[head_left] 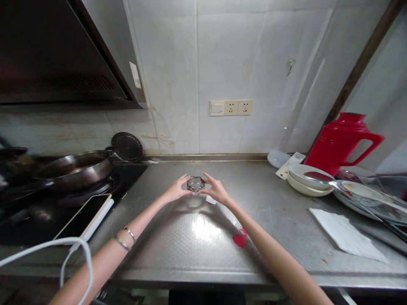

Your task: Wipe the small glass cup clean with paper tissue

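A small, round, see-through object with dark edges (195, 184), like a little glass dish, is between my two hands over the steel counter (178, 245). My left hand (178, 189) grips its left side with thumb and fingers curved around it. On the opposite side, my right hand (216, 189) does the same. Its exact kind is too small to make out. A faint reflection shows below it on the metal. Close under my right hand lies a white scrap (210, 199), and a red piece (240, 238) is beside my right forearm.
To the left, a pan (76, 171) sits on the black stove, with a phone (84, 218) and white cable (85, 250) in front. Stacked bowls (311, 178), plates (365, 197), a red thermos (337, 144) and a white paper (345, 233) are on the right.
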Available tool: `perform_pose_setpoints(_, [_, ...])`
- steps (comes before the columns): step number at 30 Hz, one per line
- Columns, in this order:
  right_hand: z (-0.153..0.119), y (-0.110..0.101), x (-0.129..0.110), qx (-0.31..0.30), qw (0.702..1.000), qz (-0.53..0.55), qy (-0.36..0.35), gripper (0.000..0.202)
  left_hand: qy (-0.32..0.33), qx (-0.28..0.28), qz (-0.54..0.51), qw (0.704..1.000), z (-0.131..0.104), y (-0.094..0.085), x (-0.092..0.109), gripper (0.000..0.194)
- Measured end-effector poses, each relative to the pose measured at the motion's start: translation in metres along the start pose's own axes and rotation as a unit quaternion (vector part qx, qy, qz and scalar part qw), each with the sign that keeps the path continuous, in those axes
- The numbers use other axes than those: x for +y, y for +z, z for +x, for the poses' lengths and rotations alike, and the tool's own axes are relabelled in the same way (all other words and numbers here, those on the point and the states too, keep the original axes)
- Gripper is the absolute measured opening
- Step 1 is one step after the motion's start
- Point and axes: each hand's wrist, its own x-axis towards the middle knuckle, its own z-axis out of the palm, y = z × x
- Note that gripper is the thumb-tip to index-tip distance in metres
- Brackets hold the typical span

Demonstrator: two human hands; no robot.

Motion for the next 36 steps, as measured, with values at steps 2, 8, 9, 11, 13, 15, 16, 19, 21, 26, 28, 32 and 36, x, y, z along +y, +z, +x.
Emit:
perform_pose_setpoints(2, [0.011, 0.030, -0.009, -0.020, 0.999, 0.024, -0.017, 0.090, -0.026, 0.013, 0.015, 0.999, -0.019, -0.021, -0.018, 0.083])
perform_pose_setpoints(8, [0.033, 0.102, -0.028, -0.067, 0.996, 0.050, -0.042, 0.092, -0.088, 0.029, 0.039, 0.995, -0.066, -0.063, -0.065, 0.082])
perform_pose_setpoints(9, [0.034, 0.112, -0.030, -0.073, 0.995, 0.052, -0.046, 0.090, -0.096, 0.031, 0.040, 0.994, -0.073, -0.067, -0.071, 0.081])
perform_pose_setpoints(11, [0.037, 0.129, -0.033, -0.086, 0.994, 0.055, -0.050, 0.087, -0.113, 0.035, 0.044, 0.992, -0.084, -0.073, -0.082, 0.080])
perform_pose_setpoints(13, [0.039, 0.143, -0.034, -0.096, 0.993, 0.058, -0.047, 0.088, -0.130, 0.036, 0.047, 0.990, -0.093, -0.078, -0.091, 0.079])
perform_pose_setpoints(15, [0.041, 0.154, -0.035, -0.103, 0.992, 0.063, -0.044, 0.090, -0.146, 0.036, 0.047, 0.988, -0.100, -0.080, -0.097, 0.078])
perform_pose_setpoints(16, [0.041, 0.158, -0.035, -0.106, 0.991, 0.065, -0.044, 0.091, -0.153, 0.038, 0.046, 0.986, -0.103, -0.081, -0.099, 0.078])
perform_pose_setpoints(19, [0.043, 0.168, -0.036, -0.116, 0.990, 0.069, -0.045, 0.095, -0.165, 0.050, 0.042, 0.984, -0.110, -0.082, -0.104, 0.078])
perform_pose_setpoints(21, [0.043, 0.171, -0.036, -0.121, 0.989, 0.068, -0.044, 0.096, -0.165, 0.052, 0.040, 0.984, -0.112, -0.081, -0.108, 0.078])
perform_pose_setpoints(26, [0.041, 0.176, -0.035, -0.130, 0.989, 0.056, -0.033, 0.096, -0.164, 0.051, 0.036, 0.984, -0.116, -0.079, -0.116, 0.078])
perform_pose_setpoints(28, [0.041, 0.178, -0.034, -0.136, 0.989, 0.051, -0.028, 0.097, -0.167, 0.054, 0.039, 0.984, -0.118, -0.079, -0.117, 0.078])
perform_pose_setpoints(32, [0.041, 0.180, -0.033, -0.141, 0.989, 0.040, -0.021, 0.096, -0.172, 0.053, 0.042, 0.983, -0.120, -0.079, -0.119, 0.076])
perform_pose_setpoints(36, [0.040, 0.181, -0.034, -0.143, 0.989, 0.031, -0.025, 0.095, -0.164, 0.049, 0.034, 0.985, -0.121, -0.078, -0.122, 0.080])
